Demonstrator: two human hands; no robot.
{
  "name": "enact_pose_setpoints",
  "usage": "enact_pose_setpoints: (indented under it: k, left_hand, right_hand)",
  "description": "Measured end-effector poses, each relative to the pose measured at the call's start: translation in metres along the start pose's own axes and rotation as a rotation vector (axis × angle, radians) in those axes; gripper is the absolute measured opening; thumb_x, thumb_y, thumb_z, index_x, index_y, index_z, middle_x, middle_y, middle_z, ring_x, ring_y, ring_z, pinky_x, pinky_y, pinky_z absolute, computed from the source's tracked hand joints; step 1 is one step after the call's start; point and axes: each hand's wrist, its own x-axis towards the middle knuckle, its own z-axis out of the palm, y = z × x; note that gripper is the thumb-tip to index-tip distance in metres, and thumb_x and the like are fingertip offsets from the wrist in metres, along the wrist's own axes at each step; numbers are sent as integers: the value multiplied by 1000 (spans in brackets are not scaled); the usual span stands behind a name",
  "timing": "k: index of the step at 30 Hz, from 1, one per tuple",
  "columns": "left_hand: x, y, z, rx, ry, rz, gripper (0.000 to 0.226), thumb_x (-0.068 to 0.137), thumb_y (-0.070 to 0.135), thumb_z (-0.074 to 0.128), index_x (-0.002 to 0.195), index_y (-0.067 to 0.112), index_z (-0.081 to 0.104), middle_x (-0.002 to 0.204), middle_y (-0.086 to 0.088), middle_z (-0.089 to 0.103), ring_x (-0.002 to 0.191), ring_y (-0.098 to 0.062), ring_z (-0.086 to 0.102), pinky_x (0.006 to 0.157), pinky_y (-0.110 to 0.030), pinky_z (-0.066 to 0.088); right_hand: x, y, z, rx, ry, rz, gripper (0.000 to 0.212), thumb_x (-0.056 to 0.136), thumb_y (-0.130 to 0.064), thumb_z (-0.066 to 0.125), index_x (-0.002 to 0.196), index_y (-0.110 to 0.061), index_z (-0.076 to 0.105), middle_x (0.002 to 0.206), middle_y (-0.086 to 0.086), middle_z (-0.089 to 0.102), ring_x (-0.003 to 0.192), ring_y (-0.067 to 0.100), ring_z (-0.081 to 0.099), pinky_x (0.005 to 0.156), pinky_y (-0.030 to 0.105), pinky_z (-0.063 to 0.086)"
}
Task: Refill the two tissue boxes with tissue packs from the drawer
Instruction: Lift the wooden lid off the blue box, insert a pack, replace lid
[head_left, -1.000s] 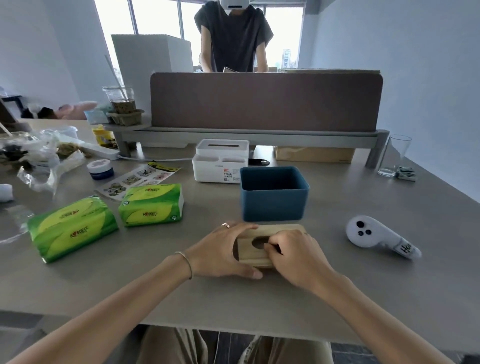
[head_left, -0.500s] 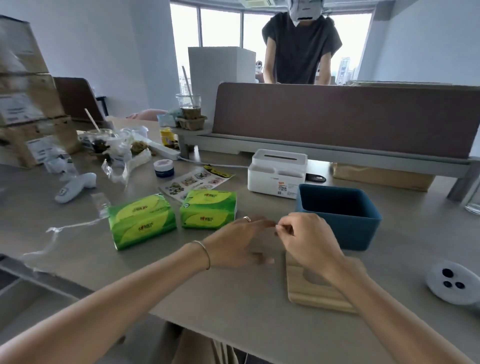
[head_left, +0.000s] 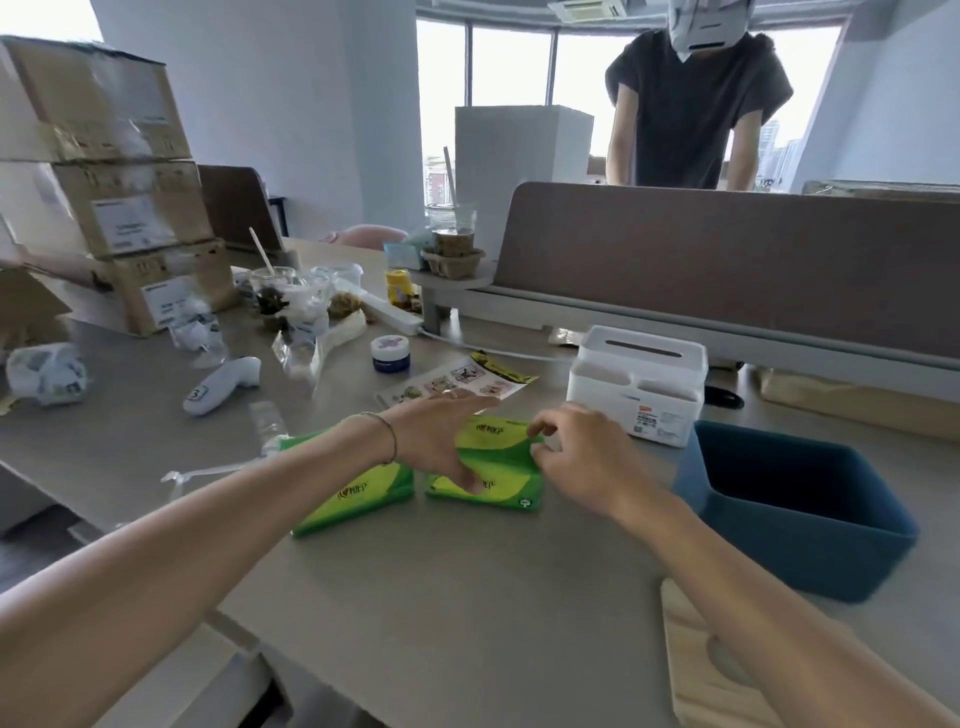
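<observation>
Left hand (head_left: 441, 441) spread open, laid over right-hand tissue pack (head_left: 488, 467) on surface (head_left: 467, 597). Right hand (head_left: 576, 457) loosely curled at pack's right end (grip not discernible). Second pack (head_left: 358, 493) positioned just left. Blue box (head_left: 789, 545) uncovered; wooden lid (head_left: 696, 670) laid flat beside it.

Cardboard boxes (head_left: 119, 208) (stacked), jar (head_left: 390, 353).

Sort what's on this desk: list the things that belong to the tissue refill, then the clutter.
For the job:
right tissue pack, under both hands
left tissue pack
blue box, open
wooden lid
white tissue box

Lying about:
white controller
blue jar
sticker sheet
cardboard boxes
</observation>
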Motion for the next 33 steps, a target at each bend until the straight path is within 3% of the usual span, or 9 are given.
enact_pose_setpoints:
  k: [5, 10, 13, 17, 22, 26, 30, 33]
  left_hand:
    - [11, -1, 9, -96, -9, 13, 116, 69, 45, 89, 161, 31, 20, 163, 2, 36, 147, -21, 35, 119, -36, 26]
    - [6, -4, 15, -166, 156, 21, 110, 63, 54, 88, 155, 40, 29, 152, 5, 46, 136, -20, 45, 113, -38, 38]
    - [2, 3, 10, -194, 289, 53, 107, 59, 66, 82, 150, 49, 31, 147, 11, 48, 131, -17, 47, 109, -42, 43]
    - [1, 32, -11, -221, 388, 148, 103, 64, 60, 85, 151, 46, 33, 142, 12, 48, 126, -14, 45, 104, -35, 43]
    - [17, 89, -33, -229, 449, 283, 100, 66, 54, 87, 152, 38, 37, 138, 12, 49, 118, -6, 40, 97, -25, 35]
    - [40, 137, -37, -227, 476, 348, 99, 64, 55, 87, 149, 35, 41, 135, 7, 53, 120, -14, 47, 99, -28, 37]
    - [59, 181, -34, -214, 486, 398, 99, 63, 56, 87, 149, 34, 42, 137, 6, 55, 122, -17, 47, 100, -28, 36]
    - [69, 205, -28, -212, 467, 435, 99, 66, 54, 86, 150, 34, 40, 138, 6, 53, 123, -16, 45, 96, -24, 32]
  right_hand:
    - [5, 11, 3, -8, -9, -2, 34, 90, -41, 66, 122, -29, 64, 121, -3, 61, 99, 19, 62, 88, 42, 53]
    - [7, 23, 1, -3, -118, -21, 80, 80, -62, 71, 148, -31, 42, 144, -4, 46, 116, 22, 59, 98, 46, 50]
    - [3, 27, -11, 14, -108, -70, 97, 74, -61, 78, 154, -33, 31, 152, -3, 38, 126, 23, 55, 100, 47, 49]
    - [-7, 35, -49, 37, -4, -140, 104, 69, -49, 86, 154, -34, 28, 158, -5, 32, 135, 19, 46, 106, 47, 46]
    - [-35, 59, -104, 31, 90, -107, 103, 69, -40, 89, 153, -37, 31, 150, -10, 44, 123, 10, 51, 101, 36, 46]
    - [-57, 85, -136, 8, 139, -48, 102, 68, -37, 90, 153, -36, 33, 150, -8, 44, 129, 13, 51, 108, 39, 44]
    - [-77, 114, -157, -66, 160, 7, 104, 66, -35, 87, 154, -35, 32, 155, -8, 37, 138, 13, 43, 111, 30, 37]
    - [-88, 132, -167, -94, 165, 66, 106, 62, -32, 88, 153, -37, 33, 149, -5, 41, 132, 16, 47, 108, 32, 40]
